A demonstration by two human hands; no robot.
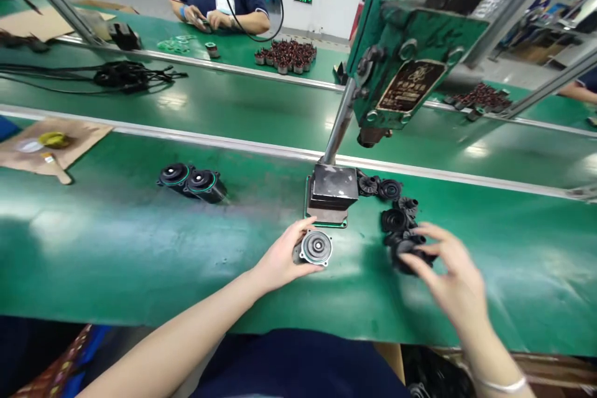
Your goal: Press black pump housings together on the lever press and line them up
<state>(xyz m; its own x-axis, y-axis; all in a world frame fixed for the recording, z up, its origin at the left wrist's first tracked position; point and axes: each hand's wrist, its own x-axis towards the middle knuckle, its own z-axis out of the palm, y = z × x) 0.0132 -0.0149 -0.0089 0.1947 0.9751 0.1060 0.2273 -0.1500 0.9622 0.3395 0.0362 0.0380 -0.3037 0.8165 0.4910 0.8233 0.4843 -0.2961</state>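
The round part [318, 247] in the left hand [285, 259] is showing dark rings and a silver rim. Just past that hand, the block [334, 185] is looking dark gray with pale blotches. To its far left, two tall parts [203, 181] are looking black with thin green rings. By the right hand [457, 273], the little pieces [395, 220] are all looking black. Under both hands, the table [140, 261] is shining green. Past the right hand, the green press [389, 31] is wearing a brown label [410, 87] with pale marks.
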